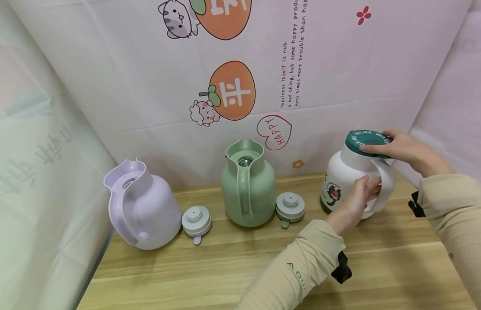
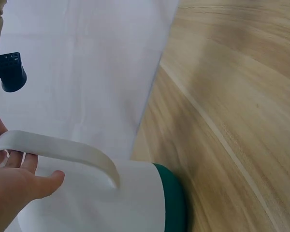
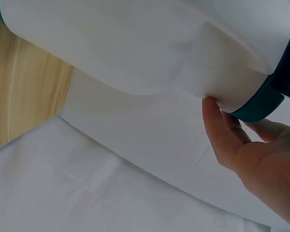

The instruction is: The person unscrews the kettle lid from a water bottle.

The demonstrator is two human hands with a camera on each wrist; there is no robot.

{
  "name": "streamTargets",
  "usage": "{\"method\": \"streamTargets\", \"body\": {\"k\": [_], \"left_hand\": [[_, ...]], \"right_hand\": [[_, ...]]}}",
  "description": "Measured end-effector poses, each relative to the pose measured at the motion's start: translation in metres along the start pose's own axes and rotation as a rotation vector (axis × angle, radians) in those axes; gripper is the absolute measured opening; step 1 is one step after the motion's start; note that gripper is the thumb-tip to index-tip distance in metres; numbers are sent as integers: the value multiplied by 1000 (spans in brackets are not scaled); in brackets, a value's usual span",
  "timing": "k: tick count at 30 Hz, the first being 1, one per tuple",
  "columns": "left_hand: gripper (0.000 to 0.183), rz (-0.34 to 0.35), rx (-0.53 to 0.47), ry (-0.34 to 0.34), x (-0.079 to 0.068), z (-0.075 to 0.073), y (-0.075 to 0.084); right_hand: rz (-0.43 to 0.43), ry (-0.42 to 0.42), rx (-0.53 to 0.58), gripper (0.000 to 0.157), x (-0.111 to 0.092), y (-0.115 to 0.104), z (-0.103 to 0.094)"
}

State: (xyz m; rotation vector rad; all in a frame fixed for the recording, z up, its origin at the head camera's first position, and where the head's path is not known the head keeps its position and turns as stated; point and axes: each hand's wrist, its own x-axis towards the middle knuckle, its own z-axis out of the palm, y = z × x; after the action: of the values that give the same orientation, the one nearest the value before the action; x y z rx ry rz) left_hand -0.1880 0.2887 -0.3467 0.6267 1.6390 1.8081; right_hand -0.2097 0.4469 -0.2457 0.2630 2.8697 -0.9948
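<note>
A white vacuum jug [image 1: 343,174] with a dark green base stands at the right of the table, a cartoon print on its side. Its round green lid [image 1: 366,142], lettered in white, sits on the neck. My right hand [image 1: 409,150] grips the lid from the right, thumb across the top edge and fingers round the far side; in the right wrist view a fingertip touches the white neck [image 3: 222,72]. Lower down, my left hand [image 1: 354,202] holds the jug's handle [image 2: 67,147], its fingers through the loop and the thumb on the near side.
Left of the white jug stand a green jug [image 1: 256,189] and a lilac jug [image 1: 159,211], both with open tops. A grey stopper with a green tab [image 1: 290,206] and one with a lilac tab [image 1: 196,221] lie beside them. Printed cloth [image 1: 322,129] hangs behind the wooden table [image 1: 225,267].
</note>
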Motion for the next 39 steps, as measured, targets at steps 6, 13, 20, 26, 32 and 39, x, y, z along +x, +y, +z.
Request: {"method": "streamTargets", "body": {"k": [6, 13, 20, 26, 32, 39], "left_hand": [[63, 21, 44, 13, -1, -5, 2], [65, 26, -7, 24, -1, -13, 1], [63, 48, -140, 39, -1, -18, -2], [61, 47, -196, 14, -4, -22, -4], [60, 72, -214, -9, -4, -27, -7], [60, 83, -202, -32, -10, -34, -6]], "right_hand": [[2, -5, -49, 113, 0, -4, -1], [-4, 1, -114, 114, 3, -7, 0], [-24, -9, -152, 116, 9, -12, 4], [-34, 5, -170, 114, 9, -14, 6], [-20, 54, -156, 114, 7, -14, 11], [-42, 109, -163, 111, 3, -15, 18]]}}
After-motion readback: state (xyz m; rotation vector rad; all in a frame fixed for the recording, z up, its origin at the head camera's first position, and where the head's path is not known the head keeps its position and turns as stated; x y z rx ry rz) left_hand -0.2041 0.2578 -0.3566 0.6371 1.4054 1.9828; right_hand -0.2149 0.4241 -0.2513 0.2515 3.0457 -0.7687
